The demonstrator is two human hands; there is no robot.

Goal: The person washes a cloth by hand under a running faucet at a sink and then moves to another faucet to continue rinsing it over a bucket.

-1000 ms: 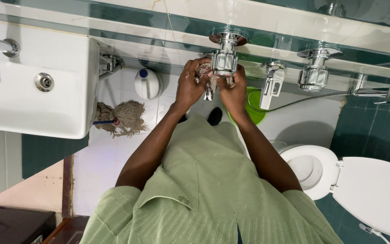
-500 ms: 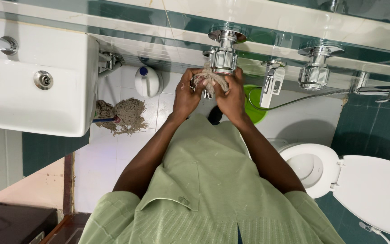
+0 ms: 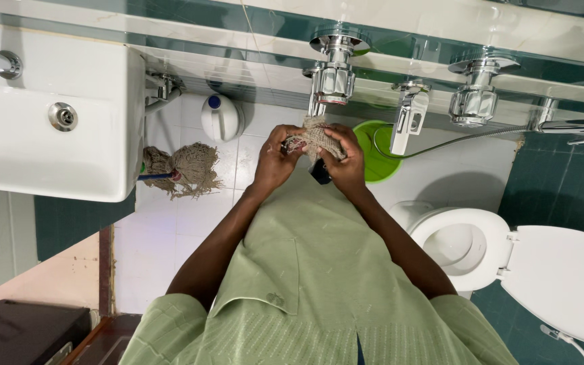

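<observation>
Both hands, left hand (image 3: pixel 273 162) and right hand (image 3: pixel 347 169), pinch a beige scrubbing cloth (image 3: pixel 317 137), chrome valve (image 3: pixel 333 80) at 12 o'clock.

One white plastic bottle (image 3: pixel 221 116) with a blue cap, round and squat, on the white tiled floor (image 3: pixel 170 230), close to the wall, just past the sink's (image 3: pixel 49 155) right edge, no labels, signs or screens showing

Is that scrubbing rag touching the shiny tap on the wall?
Apart. In the head view the rag, held between both hands, sits below the chrome tap with wall and tile showing between them.
</observation>
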